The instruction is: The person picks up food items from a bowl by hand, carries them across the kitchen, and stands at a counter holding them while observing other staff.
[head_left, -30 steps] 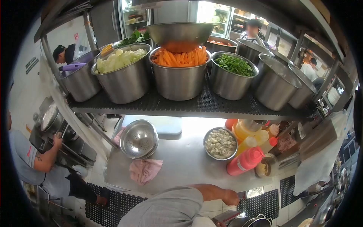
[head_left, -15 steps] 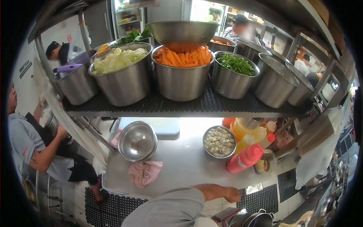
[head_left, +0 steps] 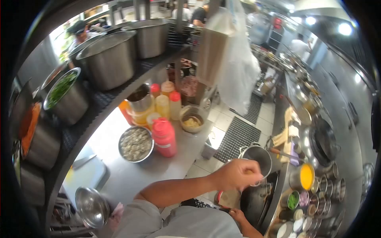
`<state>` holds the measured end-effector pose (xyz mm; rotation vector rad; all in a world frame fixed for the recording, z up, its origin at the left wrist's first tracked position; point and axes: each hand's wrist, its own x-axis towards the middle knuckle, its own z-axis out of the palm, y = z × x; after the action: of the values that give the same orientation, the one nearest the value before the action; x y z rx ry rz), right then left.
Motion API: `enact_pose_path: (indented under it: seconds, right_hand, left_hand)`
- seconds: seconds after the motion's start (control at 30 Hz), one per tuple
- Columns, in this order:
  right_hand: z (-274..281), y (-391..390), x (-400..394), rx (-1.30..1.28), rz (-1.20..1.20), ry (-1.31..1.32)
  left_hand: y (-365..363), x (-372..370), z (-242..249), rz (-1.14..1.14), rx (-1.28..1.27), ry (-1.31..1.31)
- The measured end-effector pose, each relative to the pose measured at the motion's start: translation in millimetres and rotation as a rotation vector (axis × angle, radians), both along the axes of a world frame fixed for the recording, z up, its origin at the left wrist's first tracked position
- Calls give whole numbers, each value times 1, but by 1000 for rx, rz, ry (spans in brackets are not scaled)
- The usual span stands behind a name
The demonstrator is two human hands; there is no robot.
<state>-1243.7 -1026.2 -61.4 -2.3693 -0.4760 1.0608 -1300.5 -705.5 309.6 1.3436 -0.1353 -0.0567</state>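
Note:
My left hand (head_left: pixel 243 174), at the end of the bare forearm reaching right, is closed with its fingers curled; what it holds, if anything, is hidden. It is over the dark wok (head_left: pixel 256 202), in front of a metal pot (head_left: pixel 258 155). Lower down, my right hand (head_left: pixel 237 216) is closed beside the wok's near left side, and I cannot make out what it grips. A bowl of grey shellfish-like pieces (head_left: pixel 136 143) stands on the steel table (head_left: pixel 170 170), next to a red squeeze bottle (head_left: pixel 164 137).
Metal pots (head_left: pixel 109 59) line the shelf on the left. A colander (head_left: pixel 92 207) and a cutting board with a knife (head_left: pixel 85 168) are at the lower left. To the right are containers of ingredients, one with yellow liquid (head_left: pixel 306 176). Black mats (head_left: pixel 238 139) cover the floor. People stand farther back.
The view has swung right, from the shelf and table towards the stove side. My left forearm now reaches over the wok, and my right hand has come into view.

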Motion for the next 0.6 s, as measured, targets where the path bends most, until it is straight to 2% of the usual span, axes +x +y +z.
enact_pose_path:
  seconds: [0.03, 0.07, 0.13, 0.17, 0.2, 0.27, 0.3, 0.37, 0.4, 0.43, 0.5, 0.53, 0.57, 0.6]
  right_hand:
    - [-6, -8, 0, -19, 6, -14]
    - [-11, -15, 0, -24, -12, -10]
    - [-29, -38, -4, -31, -53, -7]
    - [-43, -51, -8, -24, -77, 2]
    - [-56, -63, -9, -22, -99, 7]
    - [-73, -82, -14, -17, -144, 17]
    - [-79, -91, -15, -11, -171, 21]
    - [-90, -107, -21, 2, -240, 33]
    - [-90, -112, -24, 7, -277, 39]
    - [-85, -116, -26, 7, -307, 24]
    - [-81, -112, -35, -16, -293, 15]
    - [-82, -106, -39, -108, -263, -131]
    - [-80, -107, -40, -97, -283, -131]
    - [-31, -86, -37, -82, -352, -47]
  left_hand:
    - [-7, -7, 33, -85, -6, -95]
    - [-14, -10, 56, -86, 57, -588]
    - [-27, -22, 101, -192, 29, -787]
    - [-32, -24, 111, -205, -7, -936]
    - [-39, -23, 116, -210, -15, -935]
    - [-56, -19, 125, -311, -32, -1164]
    - [-54, -24, 134, -328, -43, -1170]
    - [-35, -37, 149, -472, 254, -810]
    - [-26, -33, 145, -479, 433, -971]
    - [-22, -28, 133, -502, 419, -995]
    - [-17, -17, 105, -362, 65, -1016]
    - [-11, -17, 97, -349, 126, -945]
    - [-8, -16, 86, -340, 188, -869]
    - [-6, -3, 57, -236, 205, -736]
